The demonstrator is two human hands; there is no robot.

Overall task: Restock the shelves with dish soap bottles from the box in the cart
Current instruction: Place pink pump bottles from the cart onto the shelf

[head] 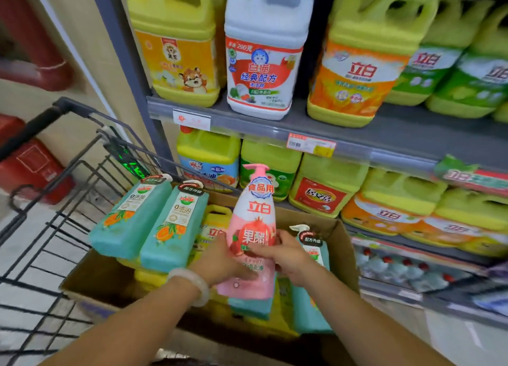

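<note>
1. While it stands upright above the cardboard box (342, 244), the pink pump bottle (254, 228) is held from both sides, probably so that it stays steady and its label faces the person.
2. The left hand (220, 261) has its fingers curled round the lower left side of the bottle, and the right hand (286, 253) grips the lower right side, with the fingers over the label.
3. Around it in the box are teal bottles (154, 217), two of them leaning on the left edge and one just behind the right hand, and below them some yellow jugs (217, 225).
4. The box sits in the wire cart (55, 200), which is parked just beside the shelves (302, 129), so the reach is short.
5. I judge that the bottle is lifted out but not yet placed; the shelves show mostly large jugs (264, 58), so its place is not clear.
</note>
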